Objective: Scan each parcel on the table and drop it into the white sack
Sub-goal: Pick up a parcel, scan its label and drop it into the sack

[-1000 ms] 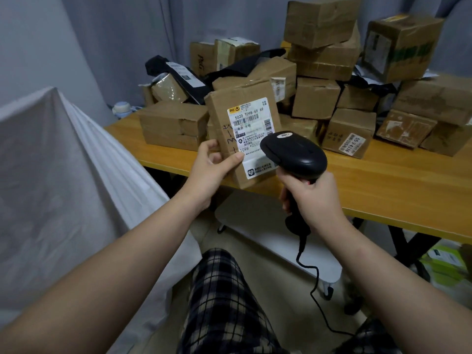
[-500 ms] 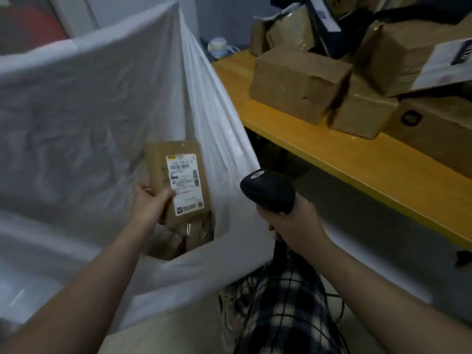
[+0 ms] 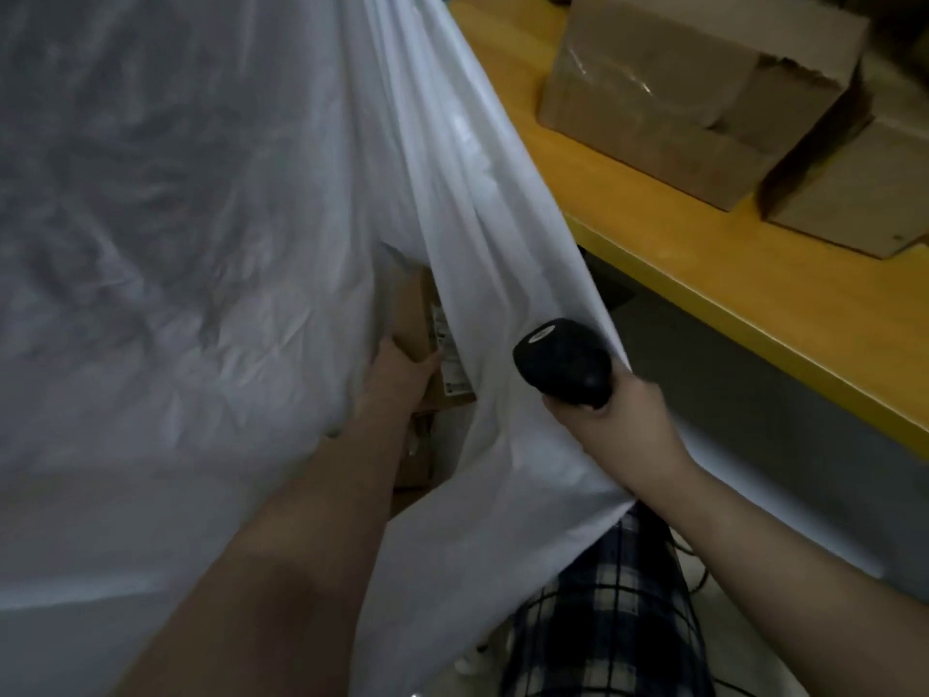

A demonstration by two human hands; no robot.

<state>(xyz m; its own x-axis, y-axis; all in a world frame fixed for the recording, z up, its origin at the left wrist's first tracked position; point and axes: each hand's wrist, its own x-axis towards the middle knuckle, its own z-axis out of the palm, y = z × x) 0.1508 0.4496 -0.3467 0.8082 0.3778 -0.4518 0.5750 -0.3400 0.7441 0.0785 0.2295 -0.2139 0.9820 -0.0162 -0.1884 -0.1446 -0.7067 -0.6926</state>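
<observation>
Left hand (image 3: 397,379) grips a brown parcel (image 3: 413,314) near its lower edge, with the thumb on the labelled face, inside the opening of the white sack (image 3: 201,244). A fold of the sack just right of this hand hides part of the label. Below the hand, more cardboard (image 3: 420,460) lies in the sack. Right hand (image 3: 621,425) is closed around the handle of a black scanner (image 3: 563,362), and the sack's edge touches this hand. Beyond it to the right, the yellow bench (image 3: 704,264) carries a brown box (image 3: 693,93) and a second box (image 3: 854,193) just beside it
</observation>
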